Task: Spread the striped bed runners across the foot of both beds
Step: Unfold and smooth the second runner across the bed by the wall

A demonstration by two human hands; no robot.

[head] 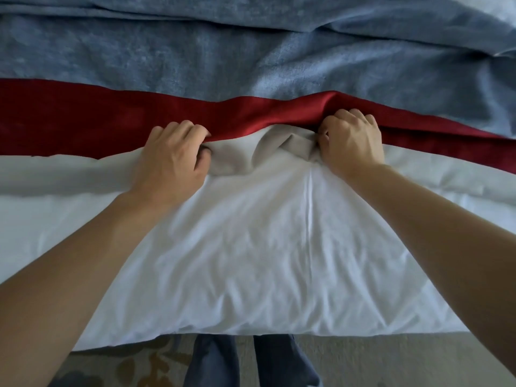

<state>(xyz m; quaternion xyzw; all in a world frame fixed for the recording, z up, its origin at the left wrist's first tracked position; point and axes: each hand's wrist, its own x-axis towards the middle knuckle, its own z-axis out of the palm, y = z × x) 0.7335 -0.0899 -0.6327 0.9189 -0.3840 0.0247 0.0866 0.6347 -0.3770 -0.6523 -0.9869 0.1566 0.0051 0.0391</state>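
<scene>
The striped bed runner (83,124) lies across the foot of the bed, with a wide red band and a grey band nearer me. Between my hands the grey band is bunched into folds. My left hand (173,160) grips the runner where red meets grey, fingers curled into the cloth. My right hand (350,141) grips the same seam about a forearm's length to the right, knuckles up. Both arms reach forward over the white duvet (265,247).
A blue blanket (251,51) covers the bed beyond the runner, creased at the far right. The bed's near edge runs along the bottom, with patterned carpet (377,358) and my dark trouser legs (217,361) below it.
</scene>
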